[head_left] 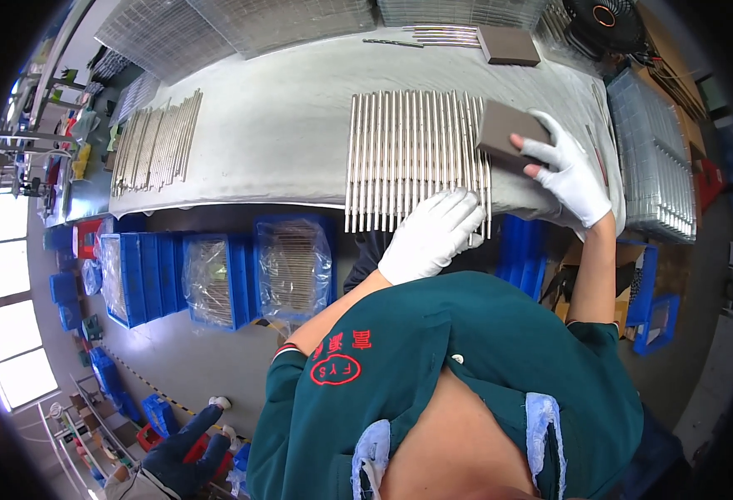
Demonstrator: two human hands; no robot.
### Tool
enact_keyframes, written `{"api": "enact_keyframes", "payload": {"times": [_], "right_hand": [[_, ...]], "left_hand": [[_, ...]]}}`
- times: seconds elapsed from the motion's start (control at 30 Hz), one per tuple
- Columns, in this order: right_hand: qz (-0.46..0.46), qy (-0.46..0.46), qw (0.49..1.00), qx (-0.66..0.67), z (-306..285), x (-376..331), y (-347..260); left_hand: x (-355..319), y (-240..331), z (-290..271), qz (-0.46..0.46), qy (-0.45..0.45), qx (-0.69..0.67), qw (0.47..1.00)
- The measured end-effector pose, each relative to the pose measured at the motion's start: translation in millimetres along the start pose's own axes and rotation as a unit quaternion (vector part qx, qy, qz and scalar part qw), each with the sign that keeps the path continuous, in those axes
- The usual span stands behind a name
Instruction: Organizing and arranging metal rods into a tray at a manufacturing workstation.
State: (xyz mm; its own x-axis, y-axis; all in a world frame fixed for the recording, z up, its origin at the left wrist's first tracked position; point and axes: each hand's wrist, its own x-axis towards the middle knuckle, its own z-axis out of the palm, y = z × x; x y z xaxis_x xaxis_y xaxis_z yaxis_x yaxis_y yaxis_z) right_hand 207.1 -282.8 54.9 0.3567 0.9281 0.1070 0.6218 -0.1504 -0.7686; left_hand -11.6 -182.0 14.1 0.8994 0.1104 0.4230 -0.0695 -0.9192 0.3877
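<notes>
A row of slim silvery metal rods (404, 150) lies side by side on the cloth-covered table, near ends reaching over its front edge. My left hand (433, 233), in a white glove, is closed at the near ends of the rods on the right side of the row; its fingers lie over them and the thumb is below. My right hand (570, 171) wears a white glove with some fingertips bare. It grips a grey-brown rectangular block (504, 133), which sits against the far right of the row and covers part of the last rods.
Another bundle of rods (158, 142) lies at the table's left. At the back are a second brown block (508, 46), a few rods and a drill bit (393, 42). Clear plastic trays (654, 158) stand right, a black fan (604, 25) behind. Blue crates (146, 279) line the front.
</notes>
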Motion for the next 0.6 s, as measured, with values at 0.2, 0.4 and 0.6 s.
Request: {"api": "enact_keyframes", "payload": {"times": [0.2, 0.4, 0.6], "right_hand": [[-0.228, -0.031, 0.936, -0.266, 30, 20, -29], [-0.159, -0.038, 0.960, -0.225, 13, 14, -18], [-0.142, -0.045, 0.965, -0.214, 11, 15, -14]], "left_hand": [[3, 6, -6, -0.001, -0.001, -0.005, 1.000], [3, 3, -5, -0.001, 0.031, -0.018, 0.999], [7, 1, -9, -0.013, 0.014, -0.026, 0.999]]}}
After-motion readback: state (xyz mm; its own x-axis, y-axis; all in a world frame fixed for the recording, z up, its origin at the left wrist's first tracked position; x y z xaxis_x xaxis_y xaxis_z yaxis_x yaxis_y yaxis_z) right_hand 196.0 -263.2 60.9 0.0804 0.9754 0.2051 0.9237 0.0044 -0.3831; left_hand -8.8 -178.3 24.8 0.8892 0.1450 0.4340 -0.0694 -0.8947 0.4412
